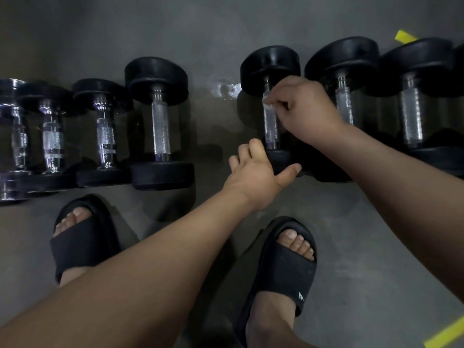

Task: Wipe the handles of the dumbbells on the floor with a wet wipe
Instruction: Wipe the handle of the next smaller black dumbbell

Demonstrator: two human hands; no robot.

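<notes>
A grey concrete floor point(364, 234) fills the view. A row of dumbbells point(160, 121) lies across its far half, each with black round heads and a knurled metal grip running near to far. Four sit close together on the left. After a gap, at least three more sit side by side on the right.

Two bare forearms reach in from the near edge. Below them two feet stand on the floor in black slides, the left slide point(82, 244) near the left group and the right slide point(283, 275) below the gap.

The centre dumbbell point(270, 62) is the first one to the right of the gap, and both hands are on it. The left hand point(256, 177) holds its near head, with the fingers curled over the top edge and the thumb stretched along the rubber. The right hand point(308, 109) comes in from the right with its fingers bunched. It pinches a small white wet wipe point(266, 102) against the far part of the handle point(271, 126), just below the far head.

A yellow strip point(404, 36) lies beyond the right group, and a second yellow strip point(447, 332) lies at the near right corner. A shiny wet smear point(226, 89) marks the floor in the gap, just left of the centre dumbbell's far head.
</notes>
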